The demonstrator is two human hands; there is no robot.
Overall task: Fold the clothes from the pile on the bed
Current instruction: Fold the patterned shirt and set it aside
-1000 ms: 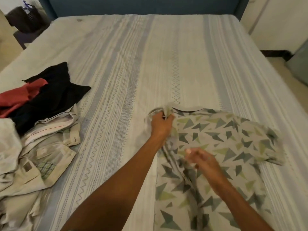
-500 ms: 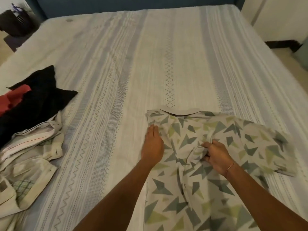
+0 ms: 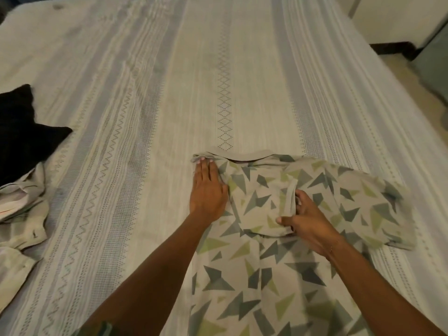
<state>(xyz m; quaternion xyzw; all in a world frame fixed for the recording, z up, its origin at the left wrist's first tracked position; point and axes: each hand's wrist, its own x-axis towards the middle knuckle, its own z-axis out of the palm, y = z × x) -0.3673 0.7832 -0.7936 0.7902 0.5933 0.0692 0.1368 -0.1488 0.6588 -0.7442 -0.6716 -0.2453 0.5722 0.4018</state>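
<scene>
A shirt (image 3: 303, 238) printed with grey and green triangles lies spread on the bed (image 3: 169, 93), its collar pointing away from the person and its lower part running off the near edge of the view. The left hand (image 3: 207, 190) lies flat with fingers together, pressing down the shirt's left shoulder edge, fingertips reaching the collar corner. The right hand (image 3: 308, 219) rests near the middle of the chest, thumb and fingers pinching the hem of a sleeve that is folded inward over the front. To the right of that grip the other sleeve lies stretched out toward the bed's edge.

The bed is covered by a pale sheet with grey stripes, zigzag lines and a column of diamonds running away from the collar. Well to the left of the left hand a pile of clothes (image 3: 19, 202) sits at the bed's edge, a black garment (image 3: 21, 132) on top of light ones. Beyond the far right corner of the bed there is a pale wall (image 3: 392, 15) with a dark skirting strip and a bit of floor
</scene>
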